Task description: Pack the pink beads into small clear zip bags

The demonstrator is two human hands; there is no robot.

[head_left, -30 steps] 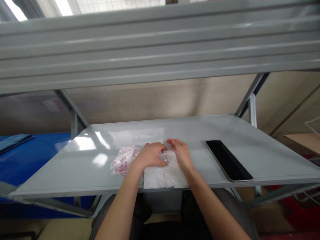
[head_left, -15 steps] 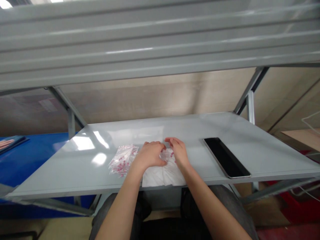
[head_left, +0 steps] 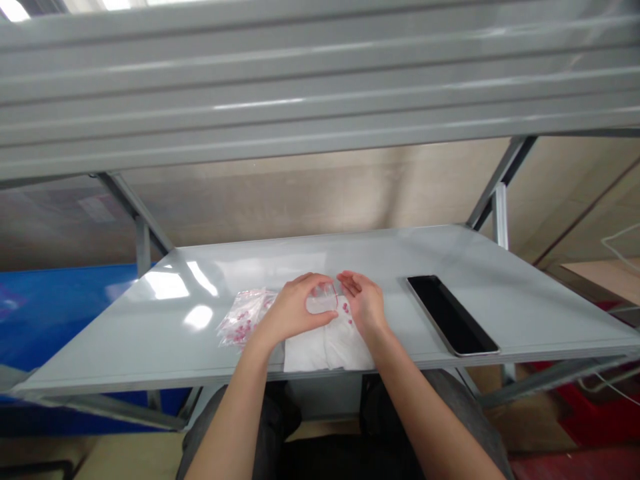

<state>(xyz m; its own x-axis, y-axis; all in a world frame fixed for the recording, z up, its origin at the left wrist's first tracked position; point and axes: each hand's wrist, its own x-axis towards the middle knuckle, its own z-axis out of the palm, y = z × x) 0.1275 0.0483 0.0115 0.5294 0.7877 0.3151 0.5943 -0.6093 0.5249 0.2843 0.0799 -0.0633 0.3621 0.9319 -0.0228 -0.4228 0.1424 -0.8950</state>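
My left hand (head_left: 296, 308) grips a clear, red-edged plastic bag (head_left: 323, 303) over a white, soft sheet (head_left: 310, 350); my right hand (head_left: 365, 300) curls near small pink beads (head_left: 345, 307), but its grip I cannot tell.

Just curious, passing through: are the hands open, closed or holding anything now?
Left hand: holding a clear plastic bag.
Right hand: open, beside small red pieces.

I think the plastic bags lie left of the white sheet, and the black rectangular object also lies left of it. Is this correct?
Not entirely. In the head view, the black rectangular object lies right of the white sheet, not left. The plastic bags are indeed left of it.
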